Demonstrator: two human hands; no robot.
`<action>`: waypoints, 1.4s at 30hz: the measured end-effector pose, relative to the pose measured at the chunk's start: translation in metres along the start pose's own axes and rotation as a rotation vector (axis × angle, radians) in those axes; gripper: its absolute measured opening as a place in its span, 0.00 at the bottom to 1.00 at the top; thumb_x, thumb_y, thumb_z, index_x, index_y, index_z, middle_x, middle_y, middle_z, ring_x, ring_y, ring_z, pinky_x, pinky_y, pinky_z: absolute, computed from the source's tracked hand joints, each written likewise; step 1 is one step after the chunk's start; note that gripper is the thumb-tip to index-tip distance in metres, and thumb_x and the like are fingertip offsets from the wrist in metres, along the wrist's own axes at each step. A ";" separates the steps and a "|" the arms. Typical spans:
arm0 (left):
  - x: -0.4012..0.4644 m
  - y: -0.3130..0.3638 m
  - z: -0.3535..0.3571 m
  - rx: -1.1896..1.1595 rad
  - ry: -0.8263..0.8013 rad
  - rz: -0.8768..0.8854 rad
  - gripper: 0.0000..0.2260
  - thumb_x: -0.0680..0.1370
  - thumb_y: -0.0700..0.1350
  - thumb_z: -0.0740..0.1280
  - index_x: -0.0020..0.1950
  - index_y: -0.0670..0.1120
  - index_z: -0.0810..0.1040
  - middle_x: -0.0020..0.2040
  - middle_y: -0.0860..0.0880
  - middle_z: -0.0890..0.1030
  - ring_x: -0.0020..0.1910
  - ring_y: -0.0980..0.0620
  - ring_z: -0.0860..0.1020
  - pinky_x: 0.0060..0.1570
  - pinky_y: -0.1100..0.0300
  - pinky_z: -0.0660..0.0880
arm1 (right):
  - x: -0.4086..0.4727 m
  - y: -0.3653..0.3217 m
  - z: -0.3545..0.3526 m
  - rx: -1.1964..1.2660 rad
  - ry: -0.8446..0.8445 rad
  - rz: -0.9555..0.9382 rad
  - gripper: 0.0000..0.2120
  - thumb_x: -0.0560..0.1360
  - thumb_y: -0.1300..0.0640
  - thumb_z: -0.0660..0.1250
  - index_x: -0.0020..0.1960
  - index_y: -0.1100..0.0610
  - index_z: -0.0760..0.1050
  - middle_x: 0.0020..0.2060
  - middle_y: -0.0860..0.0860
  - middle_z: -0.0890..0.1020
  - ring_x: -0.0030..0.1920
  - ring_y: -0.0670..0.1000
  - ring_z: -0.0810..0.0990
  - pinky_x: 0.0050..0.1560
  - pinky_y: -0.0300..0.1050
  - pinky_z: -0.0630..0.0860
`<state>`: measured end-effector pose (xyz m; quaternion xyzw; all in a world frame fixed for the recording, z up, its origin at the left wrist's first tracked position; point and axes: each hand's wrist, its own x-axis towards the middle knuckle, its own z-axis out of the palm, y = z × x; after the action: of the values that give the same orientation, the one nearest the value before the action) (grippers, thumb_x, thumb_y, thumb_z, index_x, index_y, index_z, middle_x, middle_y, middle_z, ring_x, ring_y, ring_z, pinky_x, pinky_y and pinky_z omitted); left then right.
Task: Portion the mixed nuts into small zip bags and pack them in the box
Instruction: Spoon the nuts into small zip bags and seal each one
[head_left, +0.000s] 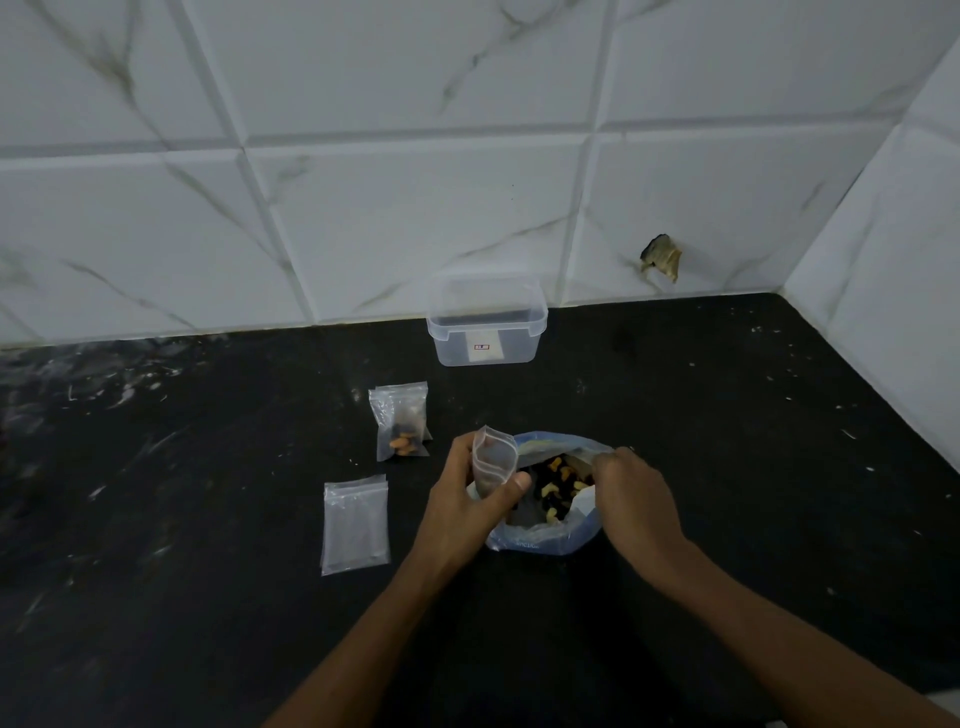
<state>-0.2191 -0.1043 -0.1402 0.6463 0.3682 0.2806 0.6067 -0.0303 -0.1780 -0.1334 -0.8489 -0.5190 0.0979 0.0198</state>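
A large clear bag of mixed nuts (553, 493) lies open on the black counter, showing cashews and dark pieces. My left hand (470, 491) grips an empty small zip bag (493, 460) upright at the big bag's left rim. My right hand (631, 493) pinches the big bag's right edge. One filled small zip bag (402, 423) lies to the upper left. A stack of empty small zip bags (356, 525) lies flat to the left. The clear plastic box (487, 322) stands open against the wall, with nothing visible inside.
The black counter (208, 519) runs to a white marble-tiled wall (415, 182) behind and on the right. A chipped hole (661, 257) marks the tile right of the box.
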 end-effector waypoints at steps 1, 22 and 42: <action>0.000 0.000 0.000 0.002 -0.003 -0.002 0.23 0.72 0.54 0.73 0.64 0.61 0.69 0.60 0.57 0.79 0.59 0.62 0.78 0.52 0.62 0.78 | 0.003 0.004 0.003 0.034 0.026 0.036 0.09 0.78 0.58 0.64 0.57 0.57 0.76 0.53 0.52 0.77 0.49 0.50 0.79 0.46 0.40 0.75; 0.001 0.001 -0.003 0.018 -0.004 -0.001 0.22 0.74 0.51 0.73 0.64 0.61 0.69 0.60 0.56 0.80 0.59 0.62 0.79 0.53 0.62 0.77 | 0.003 -0.014 0.023 0.404 0.014 0.030 0.11 0.80 0.60 0.60 0.47 0.55 0.81 0.40 0.48 0.80 0.39 0.43 0.79 0.37 0.34 0.74; 0.004 0.009 -0.005 0.056 0.032 0.030 0.23 0.72 0.52 0.75 0.62 0.62 0.69 0.59 0.57 0.78 0.59 0.61 0.78 0.51 0.62 0.78 | -0.012 0.018 -0.052 1.147 -0.265 0.394 0.09 0.79 0.63 0.61 0.54 0.58 0.80 0.36 0.55 0.78 0.32 0.47 0.73 0.31 0.38 0.71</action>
<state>-0.2198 -0.0980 -0.1313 0.6640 0.3759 0.2894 0.5780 -0.0104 -0.1934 -0.0827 -0.7635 -0.2152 0.4675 0.3900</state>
